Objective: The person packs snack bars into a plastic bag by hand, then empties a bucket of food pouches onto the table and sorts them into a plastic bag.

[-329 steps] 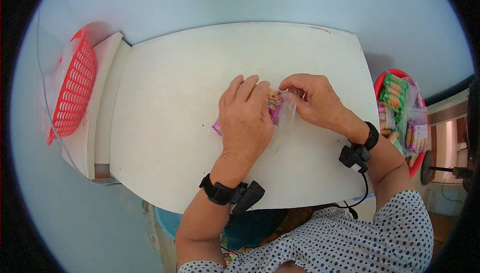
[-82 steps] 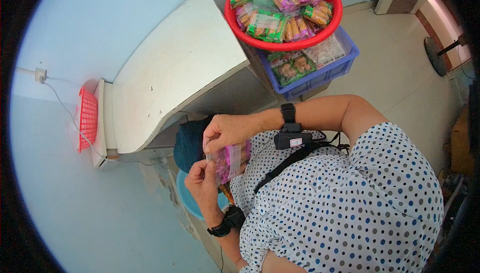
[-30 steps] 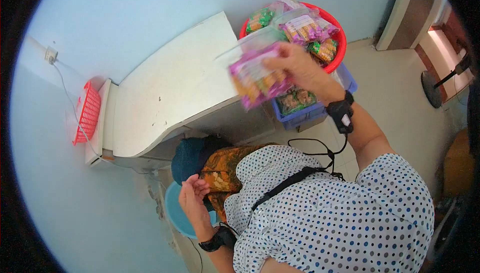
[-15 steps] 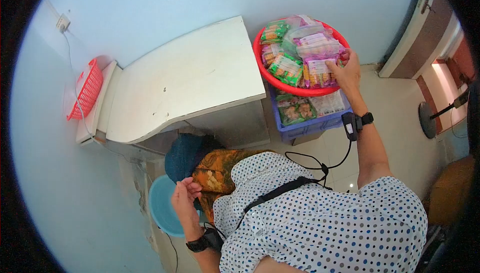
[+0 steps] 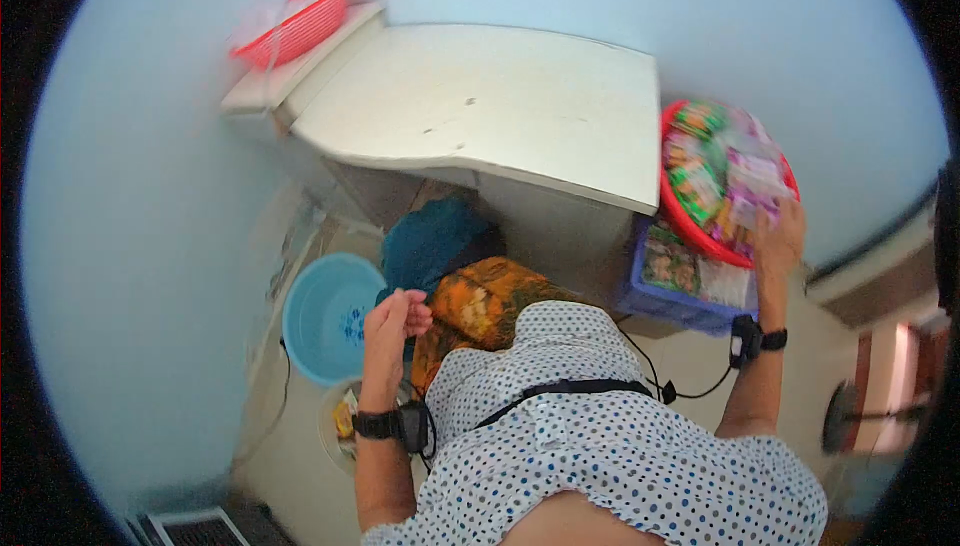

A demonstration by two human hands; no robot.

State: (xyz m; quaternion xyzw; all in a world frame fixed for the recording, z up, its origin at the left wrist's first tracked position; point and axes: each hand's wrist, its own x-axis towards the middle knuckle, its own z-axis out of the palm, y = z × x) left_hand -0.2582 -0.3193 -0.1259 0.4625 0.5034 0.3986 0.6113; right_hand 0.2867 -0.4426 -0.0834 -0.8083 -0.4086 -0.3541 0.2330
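Spreading across the upper middle of the frame is the white desk [image 5: 520, 96]. At right, the outstretched right hand [image 5: 782, 233] bends its fingers over the lower edge of a red basin [image 5: 688, 228]; at centre left, the left hand [image 5: 396, 315] is empty, its fingers loosely curled. The basin (heaped with green packets [image 5: 695, 191] and purple packets [image 5: 757, 178]) partly hides a blue crate [image 5: 680, 309] of more packs. Blur leaves unclear whether the right fingers grip a purple packet.

Red tub [image 5: 690, 231] bearing packets [image 5: 695, 191]; white ledge [image 5: 310, 66] bearing red basket [image 5: 305, 31]
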